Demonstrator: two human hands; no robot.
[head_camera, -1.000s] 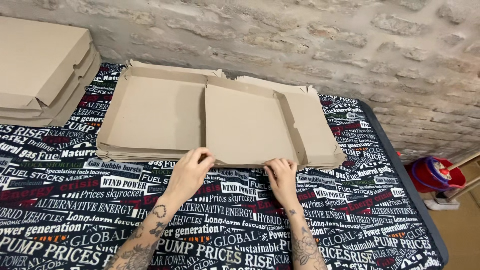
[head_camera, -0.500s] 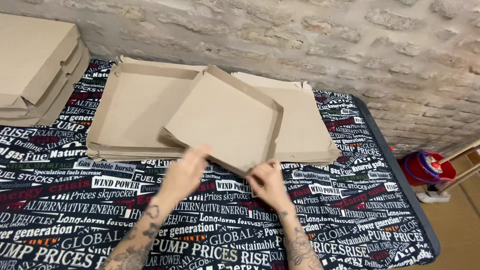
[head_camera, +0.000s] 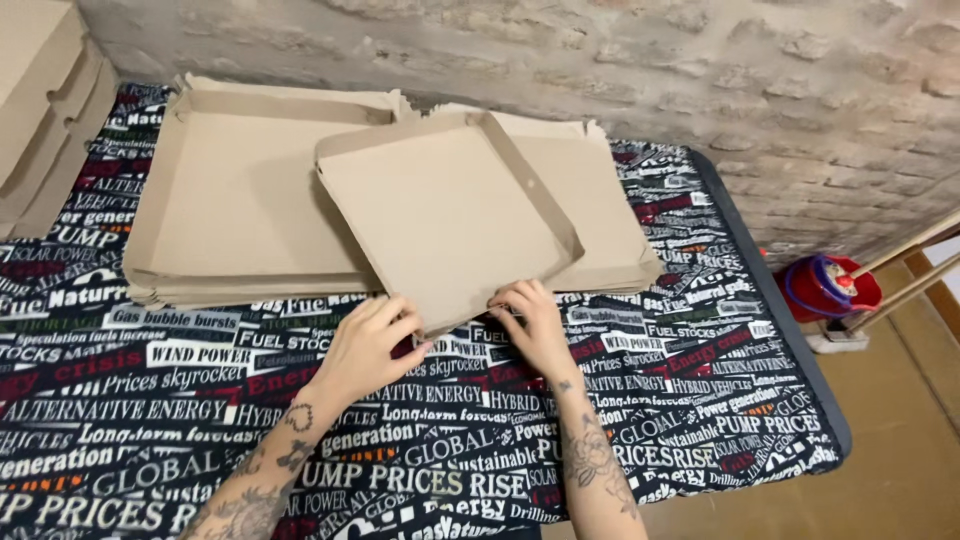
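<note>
Item one: a flat brown cardboard box blank (head_camera: 440, 215), partly folded, with raised side flaps along its far and right edges. It lies skewed on top of a stack of unfolded blanks (head_camera: 230, 210), its near edge overhanging the stack toward the person.

Left hand (head_camera: 365, 345): fingers curled on the near edge of the box blank at its lower left corner, gripping the cardboard. Right hand (head_camera: 535, 325): fingers pinched on the same near edge, a little to the right. The two hands sit close together, both clamped on the blank, neither touching the other. Both forearms carry tattoos.

Stack of unfolded blanks: same brown cardboard, spread wide across the far half of the table, close to the wall.

Table (head_camera: 760, 400): covered in a dark cloth printed all over with white, red and orange lettering.

Far left, at the edge of the view: a pile of finished closed boxes (head_camera: 35, 110), tan, several high.

Behind: a rough brick wall (head_camera: 700, 70), pale and uneven.

On the floor to the right: a red mop bucket (head_camera: 830, 285) with wooden handles leaning above it.
</note>
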